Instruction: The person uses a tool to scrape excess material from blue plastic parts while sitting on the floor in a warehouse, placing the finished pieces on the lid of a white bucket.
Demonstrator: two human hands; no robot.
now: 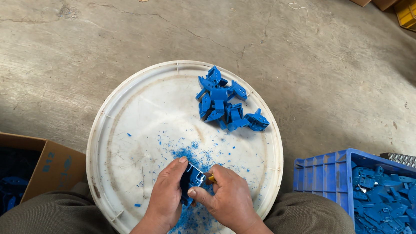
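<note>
Left hand [167, 194] is clamped around a blue plastic part [192, 177], low over the near edge of the round white lid [117, 124]. Right hand [226, 196] is closed on a small tool with a yellow bit showing, tip against the part. Blue shavings [192, 153] lie under both hands. Pile of blue parts [228, 103] at the far side; blue crate [331, 175] of parts to the right, cardboard box [38, 160] to the left.

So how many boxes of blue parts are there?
2: a cardboard box at the person's left and a blue plastic crate at the right. Both run past the picture's edge, so more may be hidden.
</note>
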